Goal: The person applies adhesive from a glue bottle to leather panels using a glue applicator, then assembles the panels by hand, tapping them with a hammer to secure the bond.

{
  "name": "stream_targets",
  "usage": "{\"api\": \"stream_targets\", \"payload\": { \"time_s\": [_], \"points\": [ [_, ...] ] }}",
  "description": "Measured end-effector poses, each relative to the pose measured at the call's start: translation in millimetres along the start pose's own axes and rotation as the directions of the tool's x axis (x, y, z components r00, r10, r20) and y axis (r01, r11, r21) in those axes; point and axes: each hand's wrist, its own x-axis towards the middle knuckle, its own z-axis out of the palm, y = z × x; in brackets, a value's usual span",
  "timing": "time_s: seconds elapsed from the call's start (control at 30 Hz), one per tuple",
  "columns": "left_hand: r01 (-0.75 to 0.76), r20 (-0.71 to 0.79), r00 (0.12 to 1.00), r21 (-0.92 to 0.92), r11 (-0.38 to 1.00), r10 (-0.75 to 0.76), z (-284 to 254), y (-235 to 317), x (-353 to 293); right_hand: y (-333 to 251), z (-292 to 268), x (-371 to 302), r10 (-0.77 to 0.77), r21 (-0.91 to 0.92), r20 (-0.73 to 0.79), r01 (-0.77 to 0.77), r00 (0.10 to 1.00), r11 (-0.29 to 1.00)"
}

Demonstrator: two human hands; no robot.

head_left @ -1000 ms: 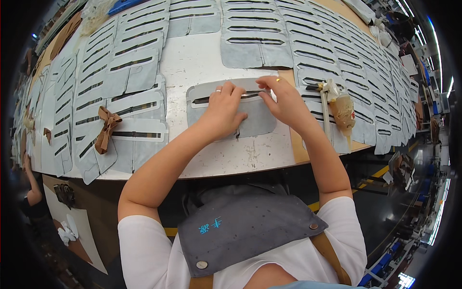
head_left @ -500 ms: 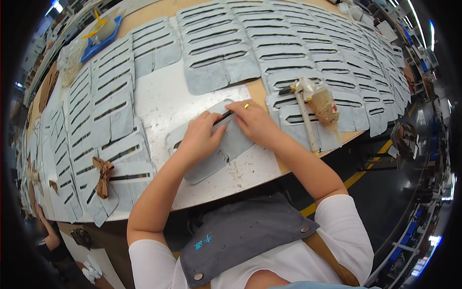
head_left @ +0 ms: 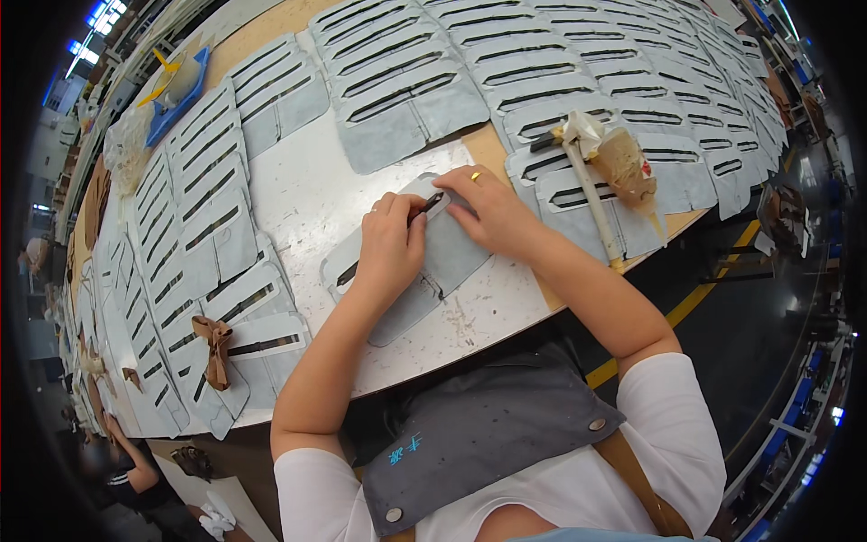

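A grey flat panel [head_left: 456, 259] with rounded corners lies slantwise on the white board in front of me. A long slot with a dark inside and a pointed end runs along its far side. My left hand [head_left: 390, 242] grips the panel at the middle of this slot, thumb and fingers pinched at its edges and covering part of it. At the slot's right end my right hand [head_left: 495, 215] holds the panel's far right corner, thumb bent toward the slot. A ring is on one of its fingers.
Overlapping rows of similar slotted grey panels [head_left: 402, 135] cover the far table and both sides. To the right, a pale stick [head_left: 591, 199] and a stained plastic-wrapped bottle [head_left: 625, 170] lie on panels. A brown knotted strip [head_left: 215, 352] rests at left. Further back sits a blue tray [head_left: 185, 104].
The view has shifted slightly. My right fingers have drawn off the slot's pointed end, which now shows. My left hand stays at the slot's middle, its fingers more upright.
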Motion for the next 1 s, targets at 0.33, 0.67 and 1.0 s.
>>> {"api": "stream_targets", "payload": {
  "time_s": [0.33,0.67,1.0],
  "points": [
    [-0.144,-0.017,0.989,0.144,0.979,0.148,3.6,1.1,-8.5,-5.2,-0.7,0.3,-0.044,-0.021,0.026,0.044,0.999,0.999],
    [-0.233,0.017,0.970,0.322,0.918,0.241,3.6,7.6,-11.7,-11.8,-2.6,-2.3,-0.022,-0.015,-0.030,0.021,0.999,1.000],
    [0.090,0.091,0.992,-0.076,0.993,-0.083,-21.6,0.7,-26.1,-14.7,2.4,-4.5,0.043,0.001,0.119,-0.043,0.992,0.999]
  ]
}}
